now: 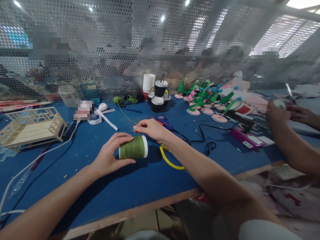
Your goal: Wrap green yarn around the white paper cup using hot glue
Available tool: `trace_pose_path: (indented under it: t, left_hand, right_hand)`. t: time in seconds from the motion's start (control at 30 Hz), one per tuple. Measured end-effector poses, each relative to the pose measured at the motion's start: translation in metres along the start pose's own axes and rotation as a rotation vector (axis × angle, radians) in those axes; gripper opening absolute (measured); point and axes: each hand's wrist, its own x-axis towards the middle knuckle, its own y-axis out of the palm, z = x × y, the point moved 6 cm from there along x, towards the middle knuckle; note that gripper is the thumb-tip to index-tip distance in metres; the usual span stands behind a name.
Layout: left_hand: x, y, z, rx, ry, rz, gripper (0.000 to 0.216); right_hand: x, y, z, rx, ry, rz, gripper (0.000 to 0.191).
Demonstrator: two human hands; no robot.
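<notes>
My left hand (108, 154) is wrapped round a paper cup (135, 147) lying on its side, its white rim turned to the right. Green yarn covers the cup's wall in close turns. Just above the cup, my right hand (153, 129) has thumb and fingers pinched together on a strand of green yarn (128, 118). That strand runs back to a small ball of green yarn (117, 100). Behind and beside my right wrist lie a blue glue gun (163, 122) and a yellow ring (167, 159).
At the back stand stacked white cups (149, 82) and small black-and-white buckets (158, 103). Green paper plants (200, 103) fill the back right. A stick-built model bed (32, 128) is at left. A purple power strip (246, 138) lies near a co-worker's hands (277, 115).
</notes>
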Motion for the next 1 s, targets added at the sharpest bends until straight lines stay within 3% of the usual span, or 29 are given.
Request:
trace_pose_path:
  t: [0.4,0.6,0.67,0.83,1.0]
  left_hand:
    - [-0.001,-0.001,0.0,0.076,0.042,-0.042,0.043]
    - [-0.002,-0.004,0.001,0.15,0.056,-0.055,0.043]
    - [-0.003,-0.003,0.003,0.161,0.053,-0.059,0.043]
    - [-0.008,0.002,0.009,0.171,0.028,-0.063,0.046]
    - [-0.011,0.006,0.016,0.118,-0.058,-0.039,0.052]
  right_hand:
    - [0.003,0.007,-0.012,-0.011,0.05,0.01,0.027]
    - [-0.006,-0.013,-0.003,-0.004,0.053,-0.089,0.034]
    - [-0.015,-0.015,0.0,0.025,0.067,-0.064,0.039]
    - [-0.032,0.003,-0.003,0.16,0.095,0.093,0.04]
    - [-0.034,0.012,-0.009,0.23,0.067,0.054,0.036]
